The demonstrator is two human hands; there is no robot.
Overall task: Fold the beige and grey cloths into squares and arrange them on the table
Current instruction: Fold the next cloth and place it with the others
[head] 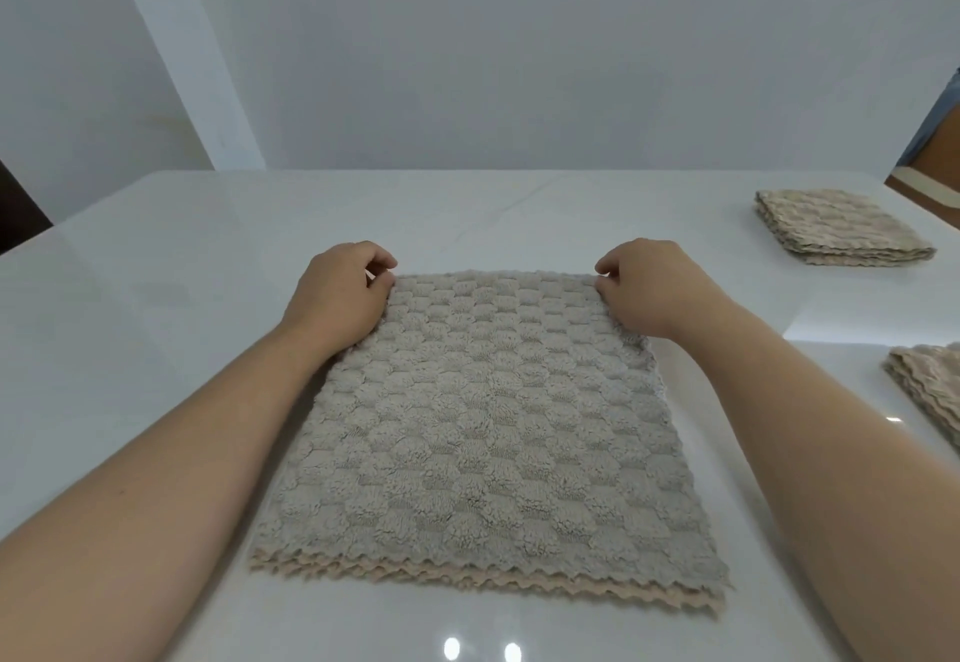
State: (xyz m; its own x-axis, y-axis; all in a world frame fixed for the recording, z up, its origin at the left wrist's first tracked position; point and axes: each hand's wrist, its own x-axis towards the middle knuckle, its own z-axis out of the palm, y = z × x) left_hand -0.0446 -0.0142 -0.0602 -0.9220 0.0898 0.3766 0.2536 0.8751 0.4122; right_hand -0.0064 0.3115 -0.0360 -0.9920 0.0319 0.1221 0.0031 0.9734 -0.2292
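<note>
No writing, label, brand, number or sign can be read. The grey cloth [483,427] shows only its woven checker texture, the two folded beige stacks [841,227] [930,386] carry no visible tags, and the white desk [156,272] and the wall [519,64] are unmarked.

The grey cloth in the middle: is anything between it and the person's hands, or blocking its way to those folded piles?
Nothing visible. The left hand and right hand pinch the grey cloth at its far corners. Only bare table separates it from the far pile and the near pile, both to its right.
</note>
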